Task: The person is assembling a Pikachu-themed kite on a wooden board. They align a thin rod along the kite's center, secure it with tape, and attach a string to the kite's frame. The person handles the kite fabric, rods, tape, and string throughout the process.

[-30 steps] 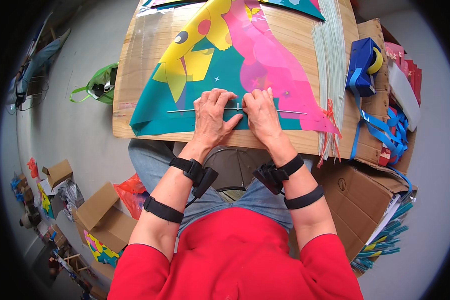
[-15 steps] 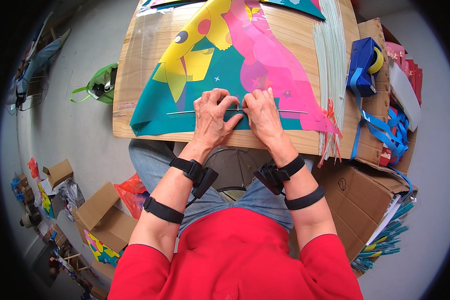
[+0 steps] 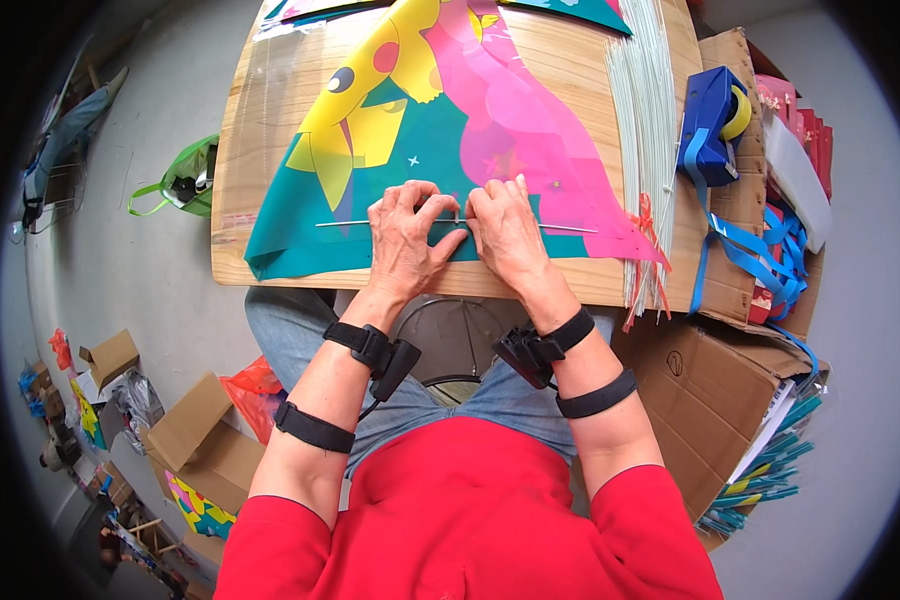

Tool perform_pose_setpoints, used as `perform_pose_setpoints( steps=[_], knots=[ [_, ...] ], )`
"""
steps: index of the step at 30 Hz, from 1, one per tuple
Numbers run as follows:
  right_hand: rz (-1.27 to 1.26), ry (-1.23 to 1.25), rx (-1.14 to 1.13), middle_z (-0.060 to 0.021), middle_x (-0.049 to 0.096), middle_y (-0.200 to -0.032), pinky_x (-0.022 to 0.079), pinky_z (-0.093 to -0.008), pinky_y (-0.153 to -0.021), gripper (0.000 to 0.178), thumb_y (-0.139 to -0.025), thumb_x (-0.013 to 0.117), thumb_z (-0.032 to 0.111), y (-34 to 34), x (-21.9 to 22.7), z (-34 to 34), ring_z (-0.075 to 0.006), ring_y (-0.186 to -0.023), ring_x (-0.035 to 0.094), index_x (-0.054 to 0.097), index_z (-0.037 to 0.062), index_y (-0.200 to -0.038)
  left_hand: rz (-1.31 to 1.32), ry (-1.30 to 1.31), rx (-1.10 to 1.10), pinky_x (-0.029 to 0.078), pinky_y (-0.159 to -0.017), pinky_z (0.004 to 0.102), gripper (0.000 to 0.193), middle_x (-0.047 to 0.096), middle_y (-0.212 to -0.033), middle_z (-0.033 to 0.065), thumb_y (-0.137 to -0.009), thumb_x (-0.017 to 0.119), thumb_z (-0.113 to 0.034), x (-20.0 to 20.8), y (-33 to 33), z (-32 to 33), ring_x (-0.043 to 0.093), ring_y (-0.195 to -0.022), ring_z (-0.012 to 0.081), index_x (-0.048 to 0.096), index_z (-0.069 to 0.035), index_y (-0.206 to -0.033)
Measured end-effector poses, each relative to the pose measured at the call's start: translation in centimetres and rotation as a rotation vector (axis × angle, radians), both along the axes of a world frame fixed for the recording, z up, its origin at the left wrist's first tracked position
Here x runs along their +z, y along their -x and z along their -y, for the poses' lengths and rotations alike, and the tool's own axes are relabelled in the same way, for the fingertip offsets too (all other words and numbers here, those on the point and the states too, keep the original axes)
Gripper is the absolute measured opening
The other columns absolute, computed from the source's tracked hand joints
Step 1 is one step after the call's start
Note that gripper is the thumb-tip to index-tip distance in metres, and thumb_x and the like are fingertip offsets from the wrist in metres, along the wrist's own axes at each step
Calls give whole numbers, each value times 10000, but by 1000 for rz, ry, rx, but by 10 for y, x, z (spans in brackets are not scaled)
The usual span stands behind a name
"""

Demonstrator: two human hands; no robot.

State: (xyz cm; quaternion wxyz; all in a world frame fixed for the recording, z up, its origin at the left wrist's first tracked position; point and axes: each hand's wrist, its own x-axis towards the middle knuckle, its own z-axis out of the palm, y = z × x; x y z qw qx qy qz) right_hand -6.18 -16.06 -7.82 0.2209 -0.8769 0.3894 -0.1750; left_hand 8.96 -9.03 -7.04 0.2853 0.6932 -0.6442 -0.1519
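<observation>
A kite sail [image 3: 390, 225] of thin printed sheet, teal, yellow and pink, lies spread over the wooden table, its wide edge towards me. Across it, near that edge, runs a thin pale rod [image 3: 560, 229]. My left hand [image 3: 406, 240] is closed at the rod's middle, thumb and forefinger curved towards each other. Right beside it, my right hand [image 3: 508, 232] pinches the same stretch with bent fingers. Between the fingertips a small upright piece shows on the rod, too small to name.
A bundle of long pale rods [image 3: 642, 130] tied with red string lies along the table's [image 3: 232, 225] right side. Beyond it are a blue tape dispenser [image 3: 708, 125], blue strapping [image 3: 760, 255] and cardboard boxes [image 3: 690, 400]. A green bag [image 3: 192, 180] stands on the left; an open box [image 3: 205, 440] sits lower left.
The whole view has shifted slightly, so the table and hands appear a little further left. Both hands keep their place at the rod's middle, with hardly any finger movement.
</observation>
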Motion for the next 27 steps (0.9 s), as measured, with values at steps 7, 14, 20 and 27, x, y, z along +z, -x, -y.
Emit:
perform_pose_setpoints(
  steps=[7, 14, 20, 27],
  knots=[
    [-19, 9, -3, -155, 549, -912, 348, -620, -1112, 163, -762, 631, -22, 0, -2, 0, -365, -963, 562, 573, 45, -899, -4, 9, -7, 382, -941, 429, 357, 577, -1131, 18, -707, 848, -209, -1, -1, 0, 530, -1118, 250, 683, -178, -1022],
    [-14, 22, -37, -128, 548, -881, 340, -605, -1106, 126, -806, 647, -28, -2, -3, -1, -351, -946, 560, 587, 56, -879, -1, 11, -5, 385, -940, 433, 361, 585, -1125, 16, -700, 853, -210, -1, -1, 0, 535, -1113, 251, 684, -177, -1017],
    [-57, 10, -20, -138, 558, -898, 353, -595, -1122, 92, -799, 624, 18, -1, 2, -1, -339, -955, 570, 580, 59, -870, -21, 16, 3, 386, -943, 423, 371, 586, -1129, 18, -696, 850, -203, -3, 0, 0, 537, -1115, 252, 678, -164, -1022],
    [-46, 30, -28, -139, 556, -894, 352, -598, -1119, 106, -802, 626, 4, -3, 0, -1, -341, -945, 569, 580, 56, -882, -29, 5, 8, 387, -939, 419, 387, 584, -1124, 18, -690, 846, -204, -2, -2, 1, 540, -1115, 247, 673, -155, -1034]
  ],
)
